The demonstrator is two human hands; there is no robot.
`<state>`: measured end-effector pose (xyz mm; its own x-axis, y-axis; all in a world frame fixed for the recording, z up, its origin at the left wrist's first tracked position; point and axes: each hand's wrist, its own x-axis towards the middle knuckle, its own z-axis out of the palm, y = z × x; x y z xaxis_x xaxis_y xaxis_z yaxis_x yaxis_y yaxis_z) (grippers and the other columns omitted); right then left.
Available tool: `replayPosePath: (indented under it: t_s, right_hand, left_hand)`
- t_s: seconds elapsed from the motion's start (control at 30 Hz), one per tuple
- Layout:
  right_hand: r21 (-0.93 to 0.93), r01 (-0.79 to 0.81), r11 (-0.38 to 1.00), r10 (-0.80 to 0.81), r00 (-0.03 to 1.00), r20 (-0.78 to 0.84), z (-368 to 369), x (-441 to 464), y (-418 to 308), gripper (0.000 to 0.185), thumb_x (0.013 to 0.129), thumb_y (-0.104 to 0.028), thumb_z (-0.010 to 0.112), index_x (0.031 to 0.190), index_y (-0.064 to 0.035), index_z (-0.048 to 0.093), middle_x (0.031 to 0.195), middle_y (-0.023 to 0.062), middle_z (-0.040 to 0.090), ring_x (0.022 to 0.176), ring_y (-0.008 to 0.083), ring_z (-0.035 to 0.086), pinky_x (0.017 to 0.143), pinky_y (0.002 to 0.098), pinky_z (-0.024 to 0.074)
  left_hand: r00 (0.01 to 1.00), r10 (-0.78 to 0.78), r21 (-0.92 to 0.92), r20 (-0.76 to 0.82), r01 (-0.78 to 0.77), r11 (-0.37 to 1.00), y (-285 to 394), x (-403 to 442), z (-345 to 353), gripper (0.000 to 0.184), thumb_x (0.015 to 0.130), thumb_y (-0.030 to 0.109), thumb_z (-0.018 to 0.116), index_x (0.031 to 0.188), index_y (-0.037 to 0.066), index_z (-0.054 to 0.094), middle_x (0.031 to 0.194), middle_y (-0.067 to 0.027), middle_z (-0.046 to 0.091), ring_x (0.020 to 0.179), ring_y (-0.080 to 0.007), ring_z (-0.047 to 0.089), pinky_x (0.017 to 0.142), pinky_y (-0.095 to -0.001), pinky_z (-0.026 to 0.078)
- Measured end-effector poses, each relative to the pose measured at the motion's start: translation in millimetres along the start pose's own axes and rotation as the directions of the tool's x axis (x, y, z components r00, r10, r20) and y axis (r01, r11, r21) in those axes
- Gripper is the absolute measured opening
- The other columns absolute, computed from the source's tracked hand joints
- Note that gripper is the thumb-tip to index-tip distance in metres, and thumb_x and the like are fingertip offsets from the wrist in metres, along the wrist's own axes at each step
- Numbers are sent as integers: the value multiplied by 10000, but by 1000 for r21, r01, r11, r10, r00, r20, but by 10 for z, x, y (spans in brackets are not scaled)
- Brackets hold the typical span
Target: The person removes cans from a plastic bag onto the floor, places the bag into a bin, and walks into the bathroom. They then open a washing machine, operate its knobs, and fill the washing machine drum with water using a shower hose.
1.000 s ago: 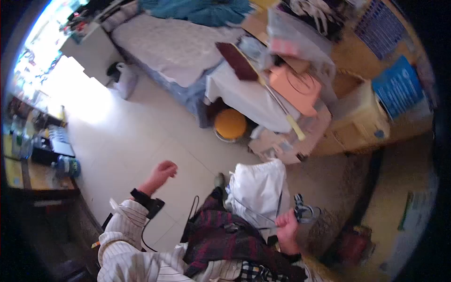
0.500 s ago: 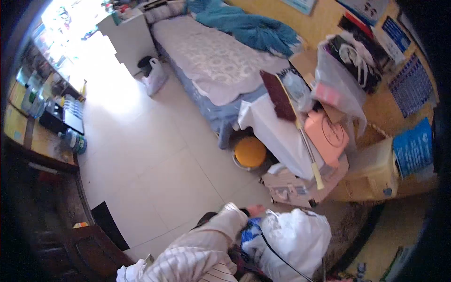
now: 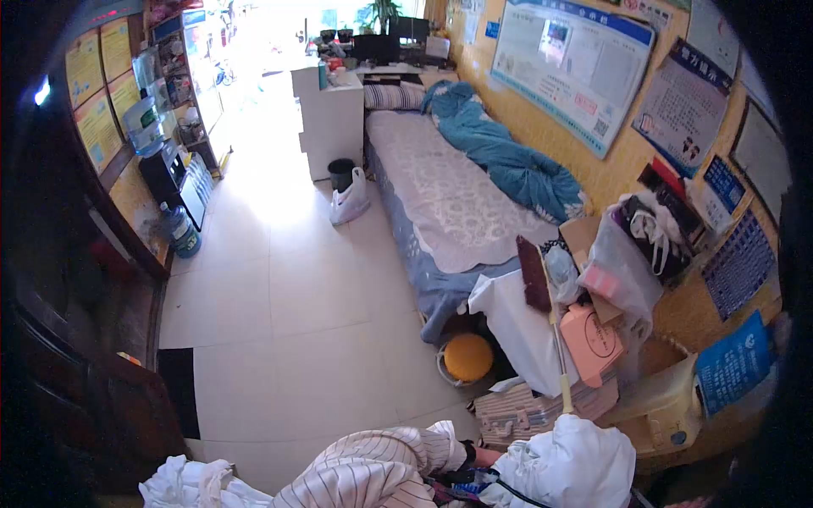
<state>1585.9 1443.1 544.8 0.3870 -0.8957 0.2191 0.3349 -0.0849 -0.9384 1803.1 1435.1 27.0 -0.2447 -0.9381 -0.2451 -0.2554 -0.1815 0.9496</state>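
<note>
My left hand (image 3: 487, 458), in a striped sleeve (image 3: 364, 466) with a black band at the wrist, reaches across the bottom of the view. It is against the left side of a bulky white plastic bag or cloth bundle (image 3: 572, 461), which hides the fingers. A black cord or strap (image 3: 517, 494) runs over the front of this bundle. Just below the hand lies something blue (image 3: 467, 488), mostly cut off. Crumpled white material (image 3: 199, 484) shows at the lower left. My right hand is not in view.
A pink striped suitcase (image 3: 517, 411) stands beyond the bundle, below a dark red brush (image 3: 534, 275) with a long handle. An orange-topped stool (image 3: 468, 357) is beside the bed (image 3: 457, 186). A dark door (image 3: 93, 381) is at left; tiled floor (image 3: 296, 372) lies between.
The view has tilted up and shifted, showing more of the far room. My left hand and the white bundle sit lower in the picture, and the bundle now covers the fingers.
</note>
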Motion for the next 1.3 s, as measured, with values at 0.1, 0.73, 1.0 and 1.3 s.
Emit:
replayPosePath:
  t_s: [0.1,0.73,1.0,1.3]
  right_hand:
    - [-8,54,999,-54,998,-25,343,69,-243,476,988,-409,373,595,-152,296,504,-10,208,483,129,198,526,301,225]
    - [-184,395,900,-267,833,484,100,2277,-671,461,1012,-381,329,603,-171,294,479,-55,199,424,75,125,450,258,172]
    - [-193,500,844,-379,811,445,-137,3494,-1137,401,976,-272,438,609,-161,320,520,-48,209,472,89,175,522,265,211]
    - [-50,599,799,-449,651,613,-557,4614,-1263,442,946,-352,517,595,-170,319,488,-61,183,410,91,189,443,272,209]
  left_hand:
    - [997,79,-32,-10,-80,996,222,-98,1,443,928,245,465,1339,85,427,1326,-144,480,1168,-278,480,1006,-379,373]
    - [869,495,-371,-23,-467,802,1547,724,-417,456,935,205,468,1367,84,391,1358,-120,455,1207,-270,451,1035,-367,341]
    - [965,243,-580,-100,-255,774,2725,1432,-835,430,951,150,430,1365,45,379,1383,-103,422,1246,-228,396,1050,-344,320]
    - [913,138,-797,-383,-403,449,2751,3080,-462,368,1003,202,292,1296,40,446,1329,-90,472,1196,-205,436,993,-322,366]
